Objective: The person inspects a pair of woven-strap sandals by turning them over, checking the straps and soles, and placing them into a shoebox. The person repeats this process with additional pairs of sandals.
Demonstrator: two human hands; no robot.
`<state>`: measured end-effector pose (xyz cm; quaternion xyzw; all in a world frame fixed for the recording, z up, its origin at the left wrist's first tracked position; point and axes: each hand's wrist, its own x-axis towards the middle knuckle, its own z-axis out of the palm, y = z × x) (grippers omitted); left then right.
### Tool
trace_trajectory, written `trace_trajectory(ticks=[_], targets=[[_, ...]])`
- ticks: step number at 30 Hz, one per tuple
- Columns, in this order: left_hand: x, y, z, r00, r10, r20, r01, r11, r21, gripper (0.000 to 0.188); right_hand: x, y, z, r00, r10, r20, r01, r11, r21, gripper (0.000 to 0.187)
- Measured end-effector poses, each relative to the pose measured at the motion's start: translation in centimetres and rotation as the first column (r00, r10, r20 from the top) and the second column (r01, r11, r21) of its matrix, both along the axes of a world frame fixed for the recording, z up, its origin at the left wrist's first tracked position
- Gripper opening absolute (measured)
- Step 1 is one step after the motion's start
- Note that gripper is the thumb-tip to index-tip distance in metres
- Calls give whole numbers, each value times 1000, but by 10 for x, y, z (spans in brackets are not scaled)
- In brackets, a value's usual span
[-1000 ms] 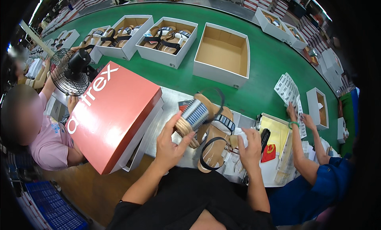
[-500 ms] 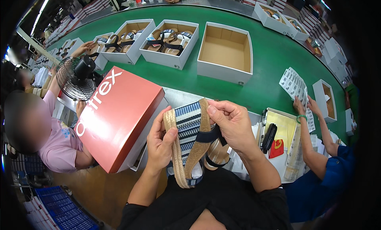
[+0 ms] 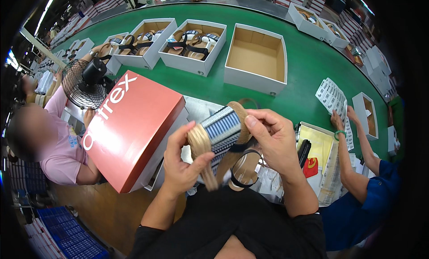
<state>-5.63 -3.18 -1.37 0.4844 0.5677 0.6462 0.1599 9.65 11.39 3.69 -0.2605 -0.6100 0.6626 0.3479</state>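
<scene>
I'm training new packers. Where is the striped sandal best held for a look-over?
Probably by the tan sole edges from both sides, as the left hand and right hand do: the striped strap bulges up between them and stays in view.

A tan sandal [image 3: 223, 138] with a woven, blue-and-white striped cloth strap and smooth black straps. Glossy red cardboard lid [image 3: 134, 125]. Matt green conveyor belt [image 3: 304, 75]. Plain brown-lined cardboard box [image 3: 255, 57]. Black wire-metal fan [image 3: 82, 82].

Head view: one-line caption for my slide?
Both hands, left and right, hold a striped-strap sandal beside a red box lid.
</scene>
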Motion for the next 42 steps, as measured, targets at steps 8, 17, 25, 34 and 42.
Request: trace_trajectory(ticks=[8,17,25,34,42], targets=[[44,-5,-61,815,82,574,-25,994,-105,67,10,9,-33,960,-94,264,-71,831,552,19],[42,12,-26,421,-73,904,325,943,-75,92,37,-2,-35,952,-139,272,35,934,356,20],[51,23,-13,724,-162,671,206,978,13,108,58,-4,-44,958,-164,236,92,954,287,23],[41,25,-19,581,-211,786,225,970,94,106,67,-31,-44,920,-378,102,282,820,499,14],[41,22,-25,716,-194,671,234,972,32,107,54,-23,-28,915,-326,237,184,861,474,15]])
